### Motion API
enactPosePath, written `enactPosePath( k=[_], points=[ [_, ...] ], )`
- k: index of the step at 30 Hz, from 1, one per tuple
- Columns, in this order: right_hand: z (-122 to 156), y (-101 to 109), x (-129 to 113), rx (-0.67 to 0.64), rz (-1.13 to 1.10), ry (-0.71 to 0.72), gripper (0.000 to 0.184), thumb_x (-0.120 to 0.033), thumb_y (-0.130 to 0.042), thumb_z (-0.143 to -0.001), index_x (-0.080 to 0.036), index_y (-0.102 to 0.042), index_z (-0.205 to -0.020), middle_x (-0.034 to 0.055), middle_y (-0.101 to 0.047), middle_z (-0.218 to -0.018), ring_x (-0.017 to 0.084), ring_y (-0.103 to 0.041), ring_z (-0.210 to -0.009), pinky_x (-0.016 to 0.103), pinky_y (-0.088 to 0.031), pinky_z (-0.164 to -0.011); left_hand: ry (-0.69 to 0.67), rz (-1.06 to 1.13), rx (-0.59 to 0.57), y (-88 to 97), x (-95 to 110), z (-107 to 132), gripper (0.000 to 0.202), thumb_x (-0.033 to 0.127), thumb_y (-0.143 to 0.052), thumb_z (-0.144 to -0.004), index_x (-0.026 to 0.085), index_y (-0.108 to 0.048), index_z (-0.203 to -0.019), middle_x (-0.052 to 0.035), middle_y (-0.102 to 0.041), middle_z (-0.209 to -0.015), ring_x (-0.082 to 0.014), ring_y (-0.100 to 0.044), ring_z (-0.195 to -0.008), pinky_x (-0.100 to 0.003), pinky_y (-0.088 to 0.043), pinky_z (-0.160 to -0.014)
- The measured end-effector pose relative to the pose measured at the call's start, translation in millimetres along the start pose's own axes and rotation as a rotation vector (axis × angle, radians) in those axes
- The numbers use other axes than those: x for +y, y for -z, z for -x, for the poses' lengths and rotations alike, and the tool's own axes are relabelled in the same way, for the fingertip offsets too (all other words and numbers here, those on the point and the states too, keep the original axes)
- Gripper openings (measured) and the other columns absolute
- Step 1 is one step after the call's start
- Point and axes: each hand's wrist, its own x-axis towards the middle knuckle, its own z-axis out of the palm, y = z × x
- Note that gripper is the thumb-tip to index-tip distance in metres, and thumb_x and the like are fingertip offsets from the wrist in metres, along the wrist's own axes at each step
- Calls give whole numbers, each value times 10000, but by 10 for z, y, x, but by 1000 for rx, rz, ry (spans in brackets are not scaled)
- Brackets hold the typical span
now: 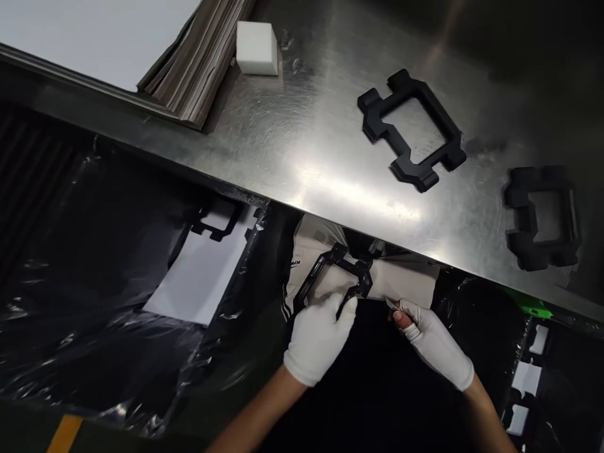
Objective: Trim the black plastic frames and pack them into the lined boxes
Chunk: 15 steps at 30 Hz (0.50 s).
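Note:
My left hand point(321, 340), in a white glove, grips a black plastic frame point(363, 275) by its lower side. The frame is tilted over my lap, just below the table edge. Close on its right, my right hand point(436, 346) pinches a small pointed blade point(391, 304) between thumb and fingers. This glove leaves the thumb tip bare. The blade is apart from the frame, and most of it is hidden by the fingers. Behind the held frame shows light beige cloth point(406, 280).
On the metal table point(311, 113) lie two more black frames, a nearer one point(436, 110) and one at the right point(519, 220). A white block point(256, 49) stands beside a stack of sheets point(94, 38). Plastic-lined containers flank me; the left one holds a white sheet point(198, 277) and frames.

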Motion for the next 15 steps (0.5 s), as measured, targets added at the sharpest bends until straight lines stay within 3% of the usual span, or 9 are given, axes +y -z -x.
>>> enactPosePath(
  k=[3, 6, 8, 11, 13, 15],
  points=[
    [84, 169, -50, 140, -12, 28, 496, -660, -450, -1080, -222, -675, -1021, -7, -593, -806, 161, -528, -724, 283, -496, -702, 124, 517, -173, 200, -6, -3, 613, 653, -340, -1070, 211, -686, -824, -1, -613, -533, -178, -590, -487, -298, -445, -550],
    [79, 517, -243, 421, 13, 82, 481, -623, -471, -1078, -233, -688, -1258, 37, -691, -931, 190, -610, -782, 313, -537, -750, 191, 863, -352, 415, 30, 16, 703, 736, -271, -1053, 202, -689, -867, 46, -458, -414, -142, -415, -380, -297, -399, -517],
    [-48, 806, -452, 637, 69, 88, 469, -552, -456, -1091, -238, -652, -1379, 53, -726, -958, 206, -654, -798, 330, -550, -759, 163, 952, -427, 530, 77, 35, 715, 768, -289, -1033, 200, -692, -874, 41, -447, -415, -138, -377, -387, -301, -379, -510],
    [-360, 1188, -839, 888, 260, 90, 391, -366, -489, -1063, -186, -665, -1362, 104, -755, -1039, 257, -702, -945, 372, -558, -865, 100, 1044, -491, 649, 190, 67, 699, 783, -349, -1008, 197, -703, -865, 37, -423, -420, -133, -346, -385, -306, -337, -483],
    [-490, 1315, -1085, 942, 384, 107, 360, -268, -573, -997, -130, -683, -1311, 182, -726, -1215, 317, -683, -1125, 419, -543, -981, 73, 1084, -483, 716, 307, 90, 655, 766, -404, -1001, 201, -707, -866, 35, -421, -430, -131, -352, -390, -305, -336, -480],
    [-451, 1295, -1250, 953, 408, 169, 373, -232, -595, -987, -123, -667, -1337, 204, -677, -1337, 337, -646, -1239, 453, -521, -1069, 78, 1071, -436, 786, 463, 108, 613, 744, -431, -1006, 215, -707, -867, 25, -438, -449, -143, -400, -418, -313, -376, -506]
  ],
)
